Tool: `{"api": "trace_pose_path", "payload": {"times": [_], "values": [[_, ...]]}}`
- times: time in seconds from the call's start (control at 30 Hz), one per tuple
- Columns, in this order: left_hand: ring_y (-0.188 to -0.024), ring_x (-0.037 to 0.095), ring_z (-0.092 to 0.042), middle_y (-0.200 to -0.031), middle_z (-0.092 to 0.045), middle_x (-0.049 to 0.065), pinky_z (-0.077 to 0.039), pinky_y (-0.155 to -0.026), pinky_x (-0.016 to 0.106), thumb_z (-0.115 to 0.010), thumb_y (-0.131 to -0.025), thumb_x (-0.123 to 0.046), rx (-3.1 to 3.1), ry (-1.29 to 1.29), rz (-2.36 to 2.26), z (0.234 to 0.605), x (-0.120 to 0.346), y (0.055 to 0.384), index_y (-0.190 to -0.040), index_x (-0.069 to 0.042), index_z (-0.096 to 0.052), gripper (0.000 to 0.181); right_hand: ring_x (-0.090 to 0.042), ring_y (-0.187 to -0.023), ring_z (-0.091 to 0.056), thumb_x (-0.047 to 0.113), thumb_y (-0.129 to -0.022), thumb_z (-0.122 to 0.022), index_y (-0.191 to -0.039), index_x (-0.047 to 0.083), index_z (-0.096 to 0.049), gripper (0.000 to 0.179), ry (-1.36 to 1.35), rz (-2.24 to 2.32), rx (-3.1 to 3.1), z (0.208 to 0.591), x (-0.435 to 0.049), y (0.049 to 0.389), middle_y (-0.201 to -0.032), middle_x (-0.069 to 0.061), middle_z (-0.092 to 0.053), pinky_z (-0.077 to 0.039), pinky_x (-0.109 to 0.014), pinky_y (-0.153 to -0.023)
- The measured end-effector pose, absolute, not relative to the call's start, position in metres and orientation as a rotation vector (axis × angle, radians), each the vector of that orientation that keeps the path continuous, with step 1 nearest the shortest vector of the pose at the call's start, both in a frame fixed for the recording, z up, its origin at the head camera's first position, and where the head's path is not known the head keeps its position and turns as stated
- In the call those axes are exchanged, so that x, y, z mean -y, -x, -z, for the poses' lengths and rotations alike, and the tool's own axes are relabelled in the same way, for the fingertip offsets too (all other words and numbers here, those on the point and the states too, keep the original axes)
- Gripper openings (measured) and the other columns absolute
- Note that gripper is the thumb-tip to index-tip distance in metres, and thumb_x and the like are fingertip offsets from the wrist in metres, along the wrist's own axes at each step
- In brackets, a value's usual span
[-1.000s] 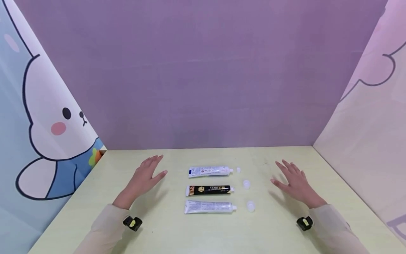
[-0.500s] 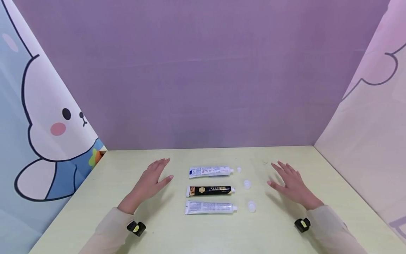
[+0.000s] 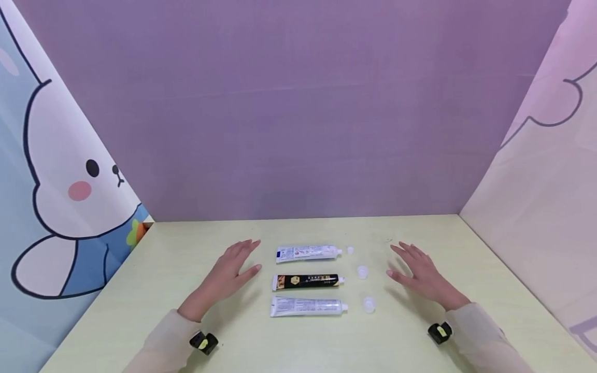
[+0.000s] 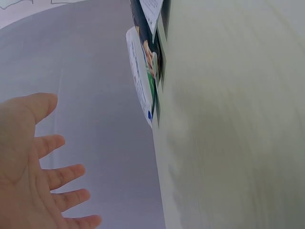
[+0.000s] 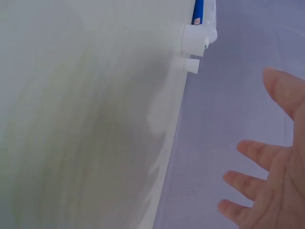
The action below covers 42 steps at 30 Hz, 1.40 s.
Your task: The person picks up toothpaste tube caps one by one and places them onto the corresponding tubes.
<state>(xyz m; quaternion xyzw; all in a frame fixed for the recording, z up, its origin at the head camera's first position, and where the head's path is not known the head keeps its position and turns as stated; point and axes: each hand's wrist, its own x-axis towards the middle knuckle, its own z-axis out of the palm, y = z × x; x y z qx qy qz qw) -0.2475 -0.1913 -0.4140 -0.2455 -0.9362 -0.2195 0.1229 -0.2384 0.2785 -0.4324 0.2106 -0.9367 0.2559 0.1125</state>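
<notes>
Three toothpaste tubes lie in a column mid-table, nozzles to the right: a white tube with a blue end (image 3: 308, 253) at the back, a black tube (image 3: 308, 281) in the middle, a white tube (image 3: 308, 306) in front. Right of their bare nozzles sit a small white cap (image 3: 350, 250) and two larger white caps, the middle one (image 3: 362, 272) and the front one (image 3: 369, 304). My left hand (image 3: 228, 274) hovers left of the tubes, fingers spread and holding nothing. To the right of the caps my right hand (image 3: 422, 274) hovers likewise, with nothing in it.
The pale table (image 3: 298, 347) ends at a purple backdrop (image 3: 298, 109). A cartoon-printed cloth (image 3: 84, 217) borders the left side, and a pale printed cloth (image 3: 550, 197) the right. Each wrist carries a small black camera.
Both hands have moved inward and slightly toward the front of the table, the left to the right and the right to the left. The tubes and caps stay in place.
</notes>
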Motion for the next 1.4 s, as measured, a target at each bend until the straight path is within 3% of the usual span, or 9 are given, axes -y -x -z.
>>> {"api": "trace_pose_path", "payload": {"times": [0.63,1.03,1.4], "values": [[-0.131,0.034,-0.038,-0.143,-0.042,0.014,-0.032,-0.102,0.055,-0.057,-0.093,-0.038,2.705,0.833,0.686,0.413,0.175,0.24,-0.145,-0.013,-0.036,0.061,-0.046,-0.134,-0.019,0.033,-0.092,-0.059,-0.145,0.007,-0.034,0.064,-0.842,-1.028,2.854,0.434,-0.264,0.232,-0.148,-0.025,-0.026,-0.022,-0.07,-0.096],[-0.134,0.035,-0.032,-0.146,-0.038,0.013,-0.028,-0.105,0.054,-0.058,-0.094,-0.033,2.792,0.971,0.942,0.414,0.163,0.231,-0.147,-0.01,-0.031,0.064,-0.045,-0.133,-0.027,0.034,-0.087,-0.067,-0.142,0.014,-0.04,0.064,-0.857,-1.251,2.873,0.436,-0.261,0.228,-0.146,-0.021,-0.033,-0.025,-0.067,-0.098],[-0.137,0.03,-0.03,-0.149,-0.035,0.008,-0.027,-0.106,0.053,-0.056,-0.092,-0.045,2.859,1.06,1.118,0.414,0.156,0.227,-0.147,-0.013,-0.033,0.068,-0.049,-0.123,-0.038,0.026,-0.083,-0.071,-0.134,0.003,-0.049,0.06,-0.952,-1.434,2.837,0.434,-0.252,0.225,-0.138,-0.019,-0.046,-0.029,-0.067,-0.093]]}}
